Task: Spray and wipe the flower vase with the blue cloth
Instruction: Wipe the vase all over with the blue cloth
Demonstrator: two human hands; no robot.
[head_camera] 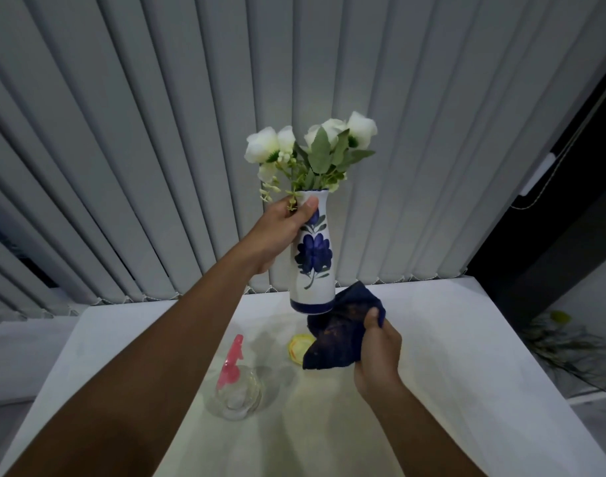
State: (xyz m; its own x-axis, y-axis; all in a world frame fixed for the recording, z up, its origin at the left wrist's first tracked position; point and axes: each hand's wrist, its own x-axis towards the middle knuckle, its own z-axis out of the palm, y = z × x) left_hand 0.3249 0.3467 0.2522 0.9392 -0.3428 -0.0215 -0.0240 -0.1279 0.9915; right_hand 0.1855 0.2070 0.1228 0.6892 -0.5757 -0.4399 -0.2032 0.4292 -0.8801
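My left hand point(280, 232) grips the neck of a white flower vase point(313, 273) painted with a blue flower and holds it upright in the air above the table. White flowers point(308, 146) with green leaves stand in it. My right hand point(377, 352) holds a crumpled dark blue cloth point(342, 328) just below and to the right of the vase's blue base; the cloth's top edge is next to the base, and I cannot tell whether it touches. A clear spray bottle point(237, 390) with a pink trigger head stands on the table at lower left.
The white table point(449, 356) runs up to grey vertical blinds point(157, 132) at the back. A small yellow object point(299, 347) lies on the table beside the cloth. Greenery point(570, 346) lies on the floor past the table's right edge.
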